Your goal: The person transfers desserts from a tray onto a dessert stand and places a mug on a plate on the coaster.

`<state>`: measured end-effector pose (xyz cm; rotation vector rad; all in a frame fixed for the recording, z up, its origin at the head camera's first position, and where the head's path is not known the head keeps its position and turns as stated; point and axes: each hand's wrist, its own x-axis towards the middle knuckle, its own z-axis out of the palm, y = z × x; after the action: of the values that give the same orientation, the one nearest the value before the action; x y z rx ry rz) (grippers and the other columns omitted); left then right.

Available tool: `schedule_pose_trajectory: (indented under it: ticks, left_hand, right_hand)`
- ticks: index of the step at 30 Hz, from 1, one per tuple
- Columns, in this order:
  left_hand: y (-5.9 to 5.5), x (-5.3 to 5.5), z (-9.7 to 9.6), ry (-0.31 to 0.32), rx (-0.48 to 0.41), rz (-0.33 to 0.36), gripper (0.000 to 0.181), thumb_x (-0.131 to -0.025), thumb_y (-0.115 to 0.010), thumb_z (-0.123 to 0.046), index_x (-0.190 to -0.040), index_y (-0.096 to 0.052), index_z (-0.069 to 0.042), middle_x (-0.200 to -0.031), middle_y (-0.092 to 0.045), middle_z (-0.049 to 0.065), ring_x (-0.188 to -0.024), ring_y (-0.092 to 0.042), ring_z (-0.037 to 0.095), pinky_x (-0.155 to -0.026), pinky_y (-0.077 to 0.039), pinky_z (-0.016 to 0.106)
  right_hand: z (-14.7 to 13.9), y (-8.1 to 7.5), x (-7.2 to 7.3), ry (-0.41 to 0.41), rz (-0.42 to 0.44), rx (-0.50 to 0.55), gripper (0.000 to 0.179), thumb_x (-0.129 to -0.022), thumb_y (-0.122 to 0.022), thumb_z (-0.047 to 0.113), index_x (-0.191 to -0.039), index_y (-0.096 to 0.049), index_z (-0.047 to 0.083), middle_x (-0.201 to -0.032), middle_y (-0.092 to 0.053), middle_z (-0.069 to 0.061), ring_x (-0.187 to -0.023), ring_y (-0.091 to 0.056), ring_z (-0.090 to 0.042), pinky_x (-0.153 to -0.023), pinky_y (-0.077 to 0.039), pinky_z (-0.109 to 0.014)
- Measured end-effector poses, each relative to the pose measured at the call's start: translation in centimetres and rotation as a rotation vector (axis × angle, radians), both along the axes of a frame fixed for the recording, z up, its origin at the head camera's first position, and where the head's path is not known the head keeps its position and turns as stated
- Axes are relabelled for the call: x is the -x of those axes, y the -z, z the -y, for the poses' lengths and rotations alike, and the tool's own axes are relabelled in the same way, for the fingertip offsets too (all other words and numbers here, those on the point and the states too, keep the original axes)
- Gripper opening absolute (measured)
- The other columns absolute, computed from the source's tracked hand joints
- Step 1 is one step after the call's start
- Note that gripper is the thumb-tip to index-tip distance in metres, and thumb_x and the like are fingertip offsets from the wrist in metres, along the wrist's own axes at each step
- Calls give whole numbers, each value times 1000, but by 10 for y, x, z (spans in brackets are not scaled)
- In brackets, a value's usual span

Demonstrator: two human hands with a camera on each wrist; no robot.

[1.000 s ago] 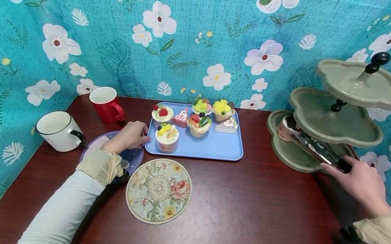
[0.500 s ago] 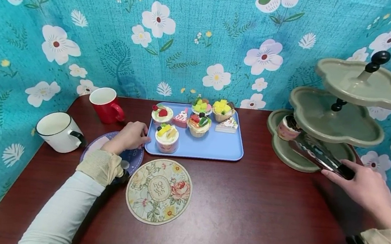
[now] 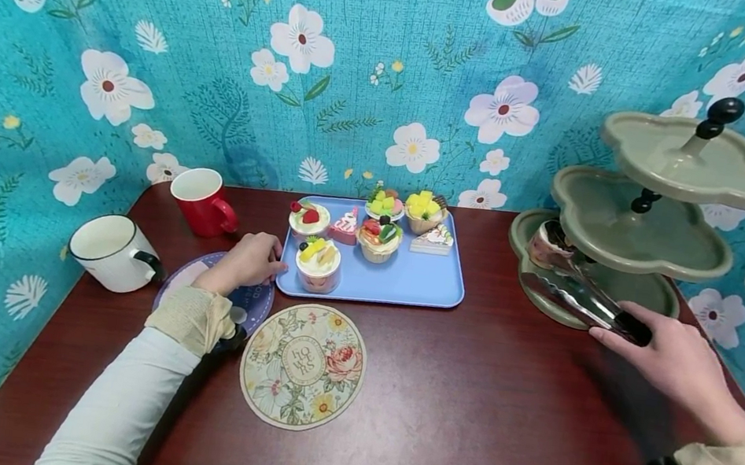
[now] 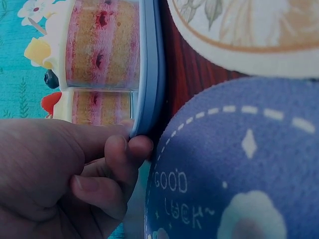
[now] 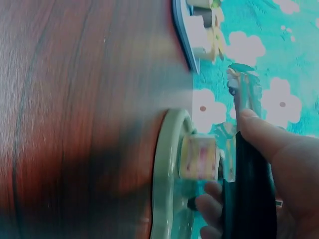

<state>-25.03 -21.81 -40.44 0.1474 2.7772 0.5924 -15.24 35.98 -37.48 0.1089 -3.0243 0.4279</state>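
Note:
My left hand (image 3: pixel 247 259) pinches the left rim of a blue tray (image 3: pixel 401 283). Several small desserts sit on that tray, among them a cream cup topped with yellow fruit (image 3: pixel 318 263) close to my fingers. In the left wrist view, thumb and fingertips meet at the tray's edge (image 4: pixel 153 64). At the right, my right hand (image 3: pixel 672 358) grips metal tongs (image 3: pixel 571 296) by their black handles. Their tips reach in front of a dessert cup (image 3: pixel 545 245), which stands on the bottom tier of a green three-tier stand (image 3: pixel 641 223); the middle tier overhangs it. In the right wrist view, the tongs' arms are apart.
A red mug (image 3: pixel 205 201) and a white mug (image 3: pixel 115 252) stand at the left. My left forearm crosses a purple round mat (image 3: pixel 258 304); a floral round mat (image 3: pixel 304 366) lies in front of the tray. Blue flowered cloth (image 3: pixel 367 65) hangs behind the table.
My right hand has drawn the tongs slightly left and nearer to me, off the dessert cup, which stays on the bottom tier. My left hand and the tray have not moved.

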Motion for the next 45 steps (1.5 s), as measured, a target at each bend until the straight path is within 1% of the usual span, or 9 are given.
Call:
schedule_pose_trajectory:
  ticks: [2, 7, 14, 22, 25, 29, 33, 41, 45]
  left_hand:
    - [1, 0, 0, -2, -5, 3, 19, -96, -64, -15, -104, -60, 1, -82, -66, 13, -63, -64, 14, -60, -53, 24]
    - [1, 0, 1, -3, -11, 3, 18, -96, -64, -16, -102, -60, 1, -80, -66, 12, -63, -64, 14, -60, -53, 25]
    - [0, -2, 0, -13, -15, 11, 19, -96, -64, -15, -103, -60, 1, -81, -66, 13, -63, -64, 14, -60, -53, 24]
    - [0, -2, 0, -17, -10, 15, 19, -96, -64, -16, -103, -60, 1, -82, -66, 13, -64, -64, 15, -59, -53, 24]
    - [0, -2, 0, -17, -9, 9, 19, -96, -64, -16, -103, -60, 1, -82, -66, 13, -64, -64, 15, -59, -53, 24]
    - [1, -1, 1, 7, -3, -31, 19, -95, -66, -15, -101, -61, 2, -80, -67, 13, -61, -64, 13, -58, -52, 23]
    - [1, -2, 1, 34, -5, -65, 19, -93, -67, -14, -99, -62, 3, -78, -69, 12, -57, -64, 12, -57, -52, 23]
    - [0, -2, 0, 11, -4, -36, 20, -95, -66, -14, -103, -61, 3, -80, -68, 13, -59, -65, 13, -58, -53, 23]
    - [-1, -1, 0, 5, -1, -17, 21, -95, -66, -15, -105, -61, 2, -81, -68, 13, -60, -64, 13, -58, -53, 23]
  right_hand:
    - [6, 0, 0, -14, -5, 7, 71, -85, -72, 53, -133, -56, 4, -74, -68, -14, -64, -57, -24, -51, -36, -33]
    - [22, 2, 1, -62, -59, -10, 69, -83, -73, 54, -132, -58, 8, -83, -69, -16, -67, -56, -24, -50, -35, -33]
    - [47, 6, 2, -135, -141, -22, 64, -82, -75, 51, -129, -61, 10, -99, -71, -24, -76, -65, -34, -51, -43, -44]
    - [77, 12, 6, -208, -187, 1, 61, -80, -78, 49, -129, -63, 15, -108, -72, -18, -81, -67, -32, -55, -46, -46]
    - [89, 14, 7, -248, -193, 23, 60, -80, -78, 48, -127, -64, 14, -106, -73, -14, -82, -67, -28, -58, -48, -45]
    - [106, 17, 12, -319, -208, 54, 56, -80, -80, 43, -124, -64, 13, -102, -73, -6, -81, -65, -21, -66, -49, -44]
    - [122, 17, 18, -378, -212, 67, 57, -80, -80, 41, -126, -64, 13, -102, -72, -6, -81, -65, -19, -69, -51, -44]
    - [151, 12, 25, -451, -168, 53, 60, -79, -81, 44, -128, -63, 14, -104, -71, -6, -88, -65, -20, -73, -51, -42]
    - [168, 9, 28, -476, -127, 47, 61, -79, -80, 44, -129, -63, 13, -100, -70, -5, -82, -61, -16, -70, -48, -37]
